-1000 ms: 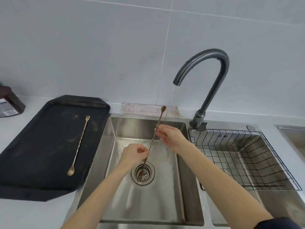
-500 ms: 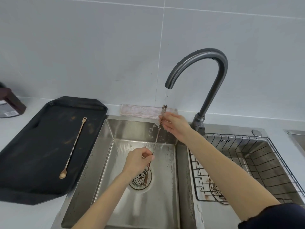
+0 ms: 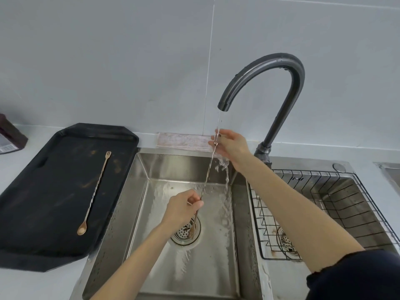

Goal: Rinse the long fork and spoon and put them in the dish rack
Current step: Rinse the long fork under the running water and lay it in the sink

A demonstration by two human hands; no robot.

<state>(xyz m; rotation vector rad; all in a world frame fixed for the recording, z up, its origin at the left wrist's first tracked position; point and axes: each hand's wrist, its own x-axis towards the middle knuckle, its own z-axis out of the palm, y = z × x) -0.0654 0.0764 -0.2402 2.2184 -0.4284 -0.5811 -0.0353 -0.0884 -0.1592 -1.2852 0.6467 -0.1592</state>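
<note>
Over the left basin of the steel sink [image 3: 134, 202], a person holds one long twisted utensil [image 3: 206, 178] slanted under the running tap. The right hand [image 3: 230, 146] is closed around its upper end just below the spout of the dark curved faucet [image 3: 281, 66], and the stream of water [image 3: 218, 124] lands on the fingers there, splashing off and falling on into the basin. The tip at that end is hidden inside the fingers, so I cannot tell its shape. The left hand [image 3: 184, 207] pinches the stem lower down between thumb and fingertips, and the lower end of the utensil reaches down toward the round drain strainer [image 3: 184, 234]; I can't make out whether it touches the metal.

A second long utensil [image 3: 95, 191], with a small fork at its far end and a spoon bowl at its near end, lies loose on the black tray [image 3: 32, 213] on the counter to the left of the sink, well apart from both hands. The tray's surface shows brownish smears.

To the right, the black wire dish rack [image 3: 357, 213] sits in the other basin, with nothing from the task in it. A pinkish cloth [image 3: 181, 140] lies folded along the ledge behind the sink, against the pale tiled wall. A dark sleeve [image 3: 357, 276] covers the right upper arm.
</note>
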